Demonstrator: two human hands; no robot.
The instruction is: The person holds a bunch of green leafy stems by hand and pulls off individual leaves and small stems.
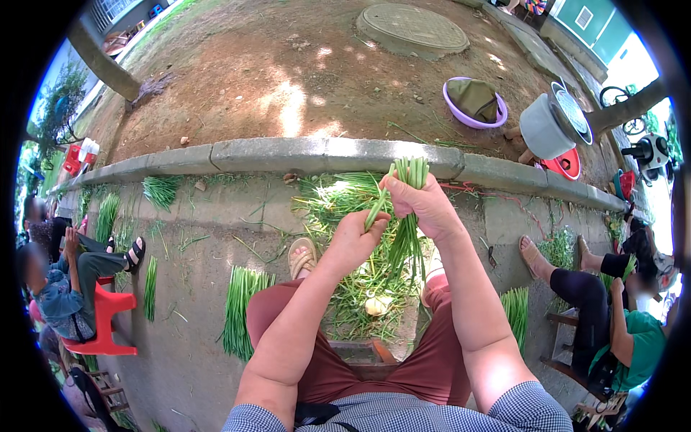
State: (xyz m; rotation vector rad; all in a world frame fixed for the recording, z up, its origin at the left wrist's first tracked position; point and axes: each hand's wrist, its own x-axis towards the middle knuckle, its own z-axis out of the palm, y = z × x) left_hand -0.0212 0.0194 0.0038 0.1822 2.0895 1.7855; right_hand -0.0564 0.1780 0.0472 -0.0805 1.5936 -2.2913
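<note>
In my right hand [418,202] is an upright bunch of green stalks [411,171], probably garlic scapes or chives, its pale cut ends at the top and thin green ends hanging below. My left hand [363,231], just to the left, pinches a few stalks [380,208] that slant up to the bunch. Under both hands a heap of loose green trimmings [351,294] covers the ground between my feet. A neat pile of stalks [243,308] lies beside my left knee, and another pile [516,316] lies to the right of my right leg.
A concrete kerb [270,154] crosses in front. Beyond it stand a purple basin [469,121] holding a dark cloth item and a grey bucket [546,127]. A person sits on a red plastic stool [110,313] at left; another person [621,335] sits at right, holding greens.
</note>
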